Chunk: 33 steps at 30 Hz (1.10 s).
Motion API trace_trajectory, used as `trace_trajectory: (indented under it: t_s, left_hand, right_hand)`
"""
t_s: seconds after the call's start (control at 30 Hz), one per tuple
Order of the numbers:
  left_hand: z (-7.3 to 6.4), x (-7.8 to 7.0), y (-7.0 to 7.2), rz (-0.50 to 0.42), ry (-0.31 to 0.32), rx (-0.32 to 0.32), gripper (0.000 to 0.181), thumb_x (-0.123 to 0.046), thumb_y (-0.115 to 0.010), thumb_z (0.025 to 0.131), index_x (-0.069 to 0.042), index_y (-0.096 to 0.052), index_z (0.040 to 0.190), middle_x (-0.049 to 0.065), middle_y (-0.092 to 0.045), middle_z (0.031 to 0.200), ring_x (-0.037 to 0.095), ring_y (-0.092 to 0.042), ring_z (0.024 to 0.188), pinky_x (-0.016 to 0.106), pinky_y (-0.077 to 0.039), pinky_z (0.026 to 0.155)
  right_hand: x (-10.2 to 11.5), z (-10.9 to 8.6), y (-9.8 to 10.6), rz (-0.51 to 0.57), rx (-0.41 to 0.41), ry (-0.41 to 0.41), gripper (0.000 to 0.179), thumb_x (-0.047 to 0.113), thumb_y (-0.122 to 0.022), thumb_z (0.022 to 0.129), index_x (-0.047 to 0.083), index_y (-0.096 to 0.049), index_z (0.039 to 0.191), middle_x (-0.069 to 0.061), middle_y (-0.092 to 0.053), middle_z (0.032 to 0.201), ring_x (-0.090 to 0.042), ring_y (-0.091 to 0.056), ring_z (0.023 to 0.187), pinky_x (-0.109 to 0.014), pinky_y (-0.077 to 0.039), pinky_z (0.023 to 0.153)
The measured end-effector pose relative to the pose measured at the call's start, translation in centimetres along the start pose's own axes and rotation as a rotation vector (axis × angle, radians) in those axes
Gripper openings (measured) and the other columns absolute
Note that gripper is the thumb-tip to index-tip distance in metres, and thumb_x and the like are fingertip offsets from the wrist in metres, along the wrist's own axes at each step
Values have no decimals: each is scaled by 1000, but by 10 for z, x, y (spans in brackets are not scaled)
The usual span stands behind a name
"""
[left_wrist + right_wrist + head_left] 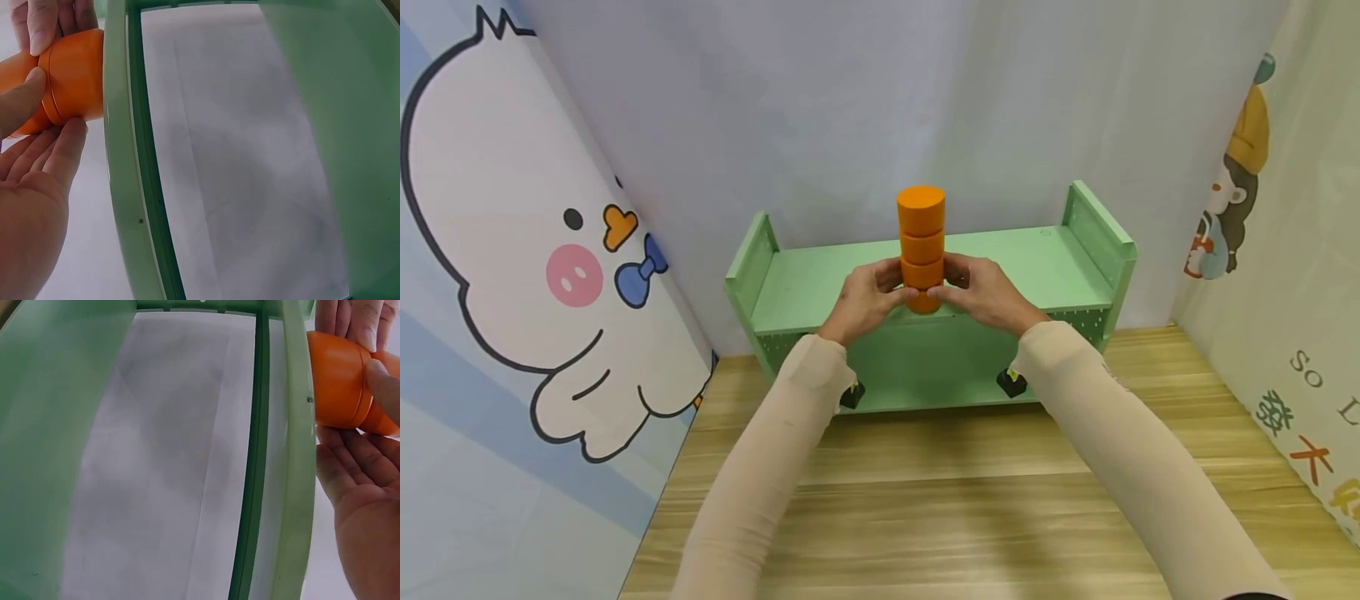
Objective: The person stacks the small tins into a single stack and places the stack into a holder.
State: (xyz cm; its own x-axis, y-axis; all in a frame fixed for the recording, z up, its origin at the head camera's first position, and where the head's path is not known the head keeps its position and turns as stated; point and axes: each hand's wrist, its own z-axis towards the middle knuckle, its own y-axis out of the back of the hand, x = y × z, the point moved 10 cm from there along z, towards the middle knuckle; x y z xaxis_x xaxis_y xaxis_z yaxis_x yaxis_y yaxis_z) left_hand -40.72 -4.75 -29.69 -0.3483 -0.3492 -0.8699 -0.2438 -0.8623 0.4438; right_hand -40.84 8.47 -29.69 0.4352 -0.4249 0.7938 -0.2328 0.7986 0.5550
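An upright stack of several orange cups point(922, 218) stands at the front edge of the green shelf's upper board point(1015, 267); each piece widens towards its top. My left hand point(867, 298) holds the lower part of the stack from the left, thumb in front and fingers round the side. From the right, my right hand point(988, 293) grips it in the same way. In the left wrist view the bottom orange cup point(76, 75) meets the pale green board edge. The right wrist view shows the orange cup point(337, 378) between thumb and fingers too. Whether the cups are hollow cannot be told.
The green shelf has raised side panels point(1101, 237) at both ends and a lower level point(932, 367) under the board. It stands on a wood-grain table point(925, 517). A pale curtain point(850, 108) hangs behind, with printed cloth at left and right.
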Motion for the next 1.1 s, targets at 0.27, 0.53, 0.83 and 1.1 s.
trace_trajectory:
  t_s: [0.27, 0.53, 0.83, 1.1]
  left_hand:
    - [3, 0, 0, 2, 16, -32, 56, -8, -64, 96, -4, -45, 149, 12, -54, 144, 22, -54, 130, 26, -49, 103]
    - [6, -2, 0, 21, 17, -63, 56, -6, -63, 97, -4, -44, 149, 13, -53, 145, 22, -53, 131, 26, -49, 104]
    - [6, -1, 0, 54, 27, -80, 55, -8, -63, 98, -5, -44, 150, 11, -52, 147, 21, -51, 133, 27, -46, 106]
    - [2, 4, 7, 99, 77, -112, 66, -18, -68, 97, -5, -37, 154, 12, -44, 153, 22, -45, 138, 31, -45, 109]
  right_hand:
    - [-1, 6, 0, -34, 8, -14, 55, 17, -64, 100, 6, -44, 150, -14, -53, 145, -31, -54, 129, -47, -46, 107]
    - [-2, 10, 1, -45, 8, -26, 57, 18, -64, 100, 4, -42, 151, -16, -51, 146, -33, -53, 129, -47, -46, 108]
    - [-2, 12, -1, -45, 1, -21, 57, 17, -63, 100, 4, -42, 151, -15, -50, 147, -32, -52, 131, -46, -45, 109]
    - [-6, 7, 2, -80, 5, -50, 66, 22, -64, 100, 5, -33, 156, -16, -41, 154, -34, -44, 138, -47, -40, 113]
